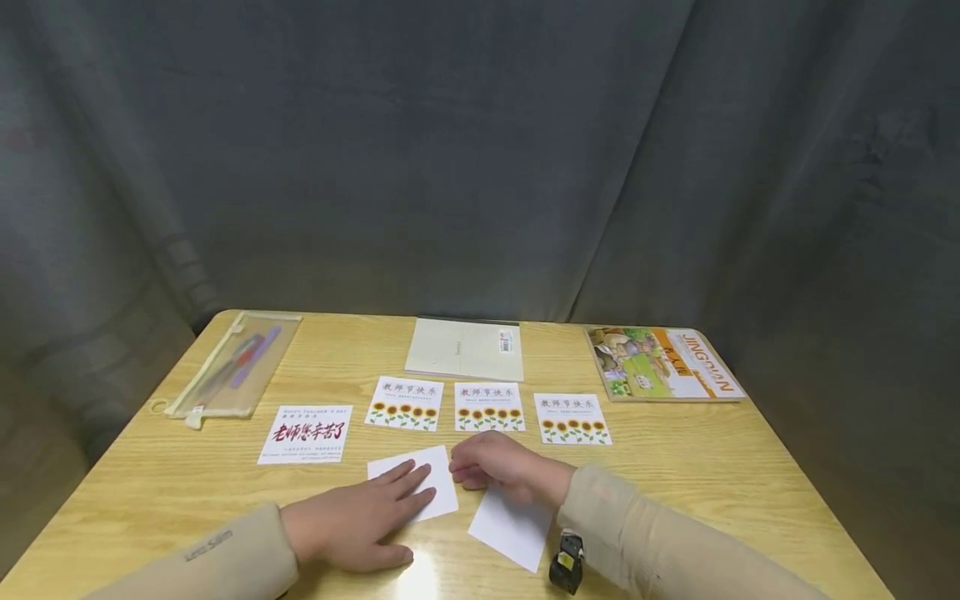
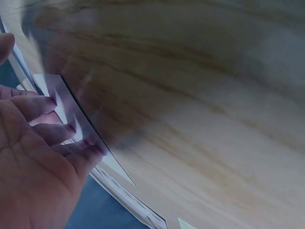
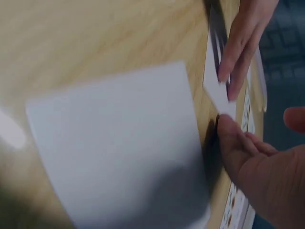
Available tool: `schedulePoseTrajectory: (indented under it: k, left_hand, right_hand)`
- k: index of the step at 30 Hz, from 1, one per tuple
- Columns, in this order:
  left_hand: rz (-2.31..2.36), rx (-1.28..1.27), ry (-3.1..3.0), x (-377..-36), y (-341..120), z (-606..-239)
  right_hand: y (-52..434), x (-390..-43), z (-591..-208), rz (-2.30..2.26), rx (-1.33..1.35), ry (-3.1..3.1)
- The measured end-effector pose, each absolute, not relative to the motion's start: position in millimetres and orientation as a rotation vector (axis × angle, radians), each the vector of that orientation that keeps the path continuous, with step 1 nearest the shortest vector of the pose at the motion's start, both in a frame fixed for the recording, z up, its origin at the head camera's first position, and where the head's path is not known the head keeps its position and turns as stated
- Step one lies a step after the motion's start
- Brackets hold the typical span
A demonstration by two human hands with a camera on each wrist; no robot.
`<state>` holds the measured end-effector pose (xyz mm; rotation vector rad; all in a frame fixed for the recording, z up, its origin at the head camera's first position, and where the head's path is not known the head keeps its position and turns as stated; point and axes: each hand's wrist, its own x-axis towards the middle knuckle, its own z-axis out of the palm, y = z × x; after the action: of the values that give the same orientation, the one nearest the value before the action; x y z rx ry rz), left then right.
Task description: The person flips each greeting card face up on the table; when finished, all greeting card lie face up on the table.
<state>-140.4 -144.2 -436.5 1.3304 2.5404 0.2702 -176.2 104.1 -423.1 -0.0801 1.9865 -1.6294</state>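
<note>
Left hand (image 1: 352,521) is pressing flat-fingered on the blank card (image 1: 420,487) at lower centre; right hand (image 1: 498,467), loosely curled, is touching its edge, holding nothing. Thin, light, slippery card: it's probably best lifted at an edge.

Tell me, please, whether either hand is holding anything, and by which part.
Nothing is gripped. The left hand lies flat with straight fingers on a blank white card, pressing its near left part. The right hand rests curled at that card's right edge; whether it pinches the edge cannot be told.

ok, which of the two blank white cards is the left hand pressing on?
The left blank card, flat under the left hand; the other blank card lies under the right wrist.
</note>
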Motion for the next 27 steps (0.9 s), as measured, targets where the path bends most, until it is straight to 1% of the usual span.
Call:
schedulePoseTrajectory:
  k: [8,12,18,25,27]
  left_hand:
    - [0.357,1.179,2.504,-138.4,-138.2,-432.4]
    - [0.375,1.152,2.508,-137.6,-138.1,-432.2]
    - [0.379,1.192,2.531,-137.5,-141.8,-434.1]
    - [0.341,1.341,2.604,-137.9,-145.6,-439.8]
    - [0.347,1.349,2.623,-137.6,-146.7,-439.3]
  right_hand:
    - [100.3,-171.4,-420.9,-1.628,0.005,2.036]
    - [99.7,-171.6,-423.3,-1.682,0.024,1.988]
    - [93.8,-172.2,-432.9,-1.720,0.020,1.997]
    - [86.3,-168.8,-437.2,-1.691,0.011,2.052]
    - [86.6,-169.0,-436.6,-1.687,0.007,2.053]
